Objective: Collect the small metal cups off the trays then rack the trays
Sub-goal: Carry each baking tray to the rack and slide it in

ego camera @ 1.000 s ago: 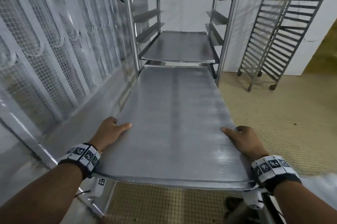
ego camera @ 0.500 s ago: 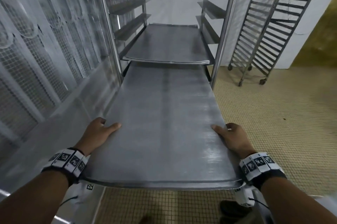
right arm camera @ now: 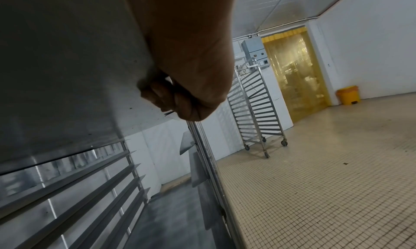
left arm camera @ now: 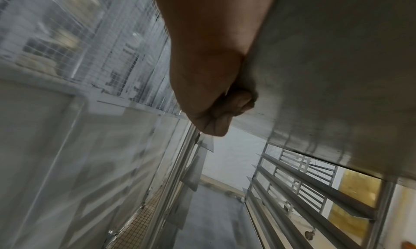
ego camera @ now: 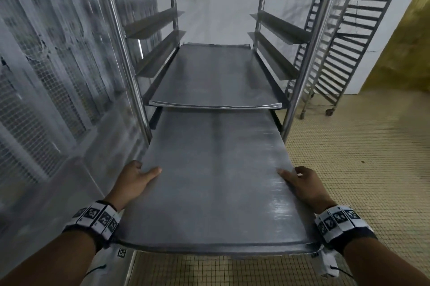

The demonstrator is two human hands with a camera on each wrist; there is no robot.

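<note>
Right now my left hand [ego camera: 133, 181] grips the left long edge of the tray [ego camera: 216, 192], thumb lying on top and fingers [left arm camera: 238, 101] curled beneath, as the left wrist view shows from below. My right hand [ego camera: 302, 184] holds the opposite edge the same way, thumb on top, fingers [right arm camera: 157, 94] hooked under the rim. Both are clamped on this one tray, level with each other near its close end, so neither is nearer the work than the other.

What the coming move turns on, I judge, is alignment: the tray's long axis runs straight away from me into the rack [ego camera: 309, 71], and its far end already sits between the uprights, just under the racked tray [ego camera: 216, 80] one level up. The rest of it hangs out toward me, carried by my hands. A straight forward push along that axis looks like what is needed; any twist could jam an edge against the side runners [ego camera: 153, 22].

As for contents, the tray I hold is bare, with no small metal cups on it, and the racked tray above also shows none. The runners higher up carry nothing. A second rack [ego camera: 344, 52] stands well apart on the tiled floor [ego camera: 360, 169] to the right.
</note>
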